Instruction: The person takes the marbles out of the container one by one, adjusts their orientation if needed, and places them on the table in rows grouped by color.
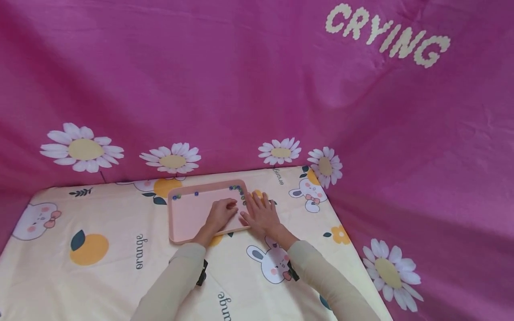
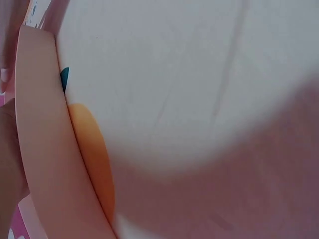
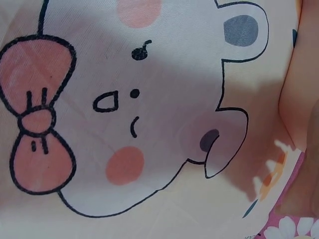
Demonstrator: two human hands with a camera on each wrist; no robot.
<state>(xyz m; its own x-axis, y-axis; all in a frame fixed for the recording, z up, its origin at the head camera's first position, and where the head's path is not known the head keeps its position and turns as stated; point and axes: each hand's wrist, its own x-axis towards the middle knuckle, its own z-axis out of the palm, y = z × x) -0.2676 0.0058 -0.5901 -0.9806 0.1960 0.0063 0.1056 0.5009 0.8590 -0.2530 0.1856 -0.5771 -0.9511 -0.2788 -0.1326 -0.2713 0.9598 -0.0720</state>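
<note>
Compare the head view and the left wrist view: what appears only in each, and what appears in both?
Only the head view shows the blue and green marbles and the word CRYING.
Only the left wrist view shows a blurred pink patch at lower right, too unclear to name.
Both show the tray, the left hand, the tablecloth and an orange print beside the tray.

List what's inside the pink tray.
The tray holds blue and green balls along the far edge and partway down the right. Spots under the left hand and right hand are hidden.
</note>
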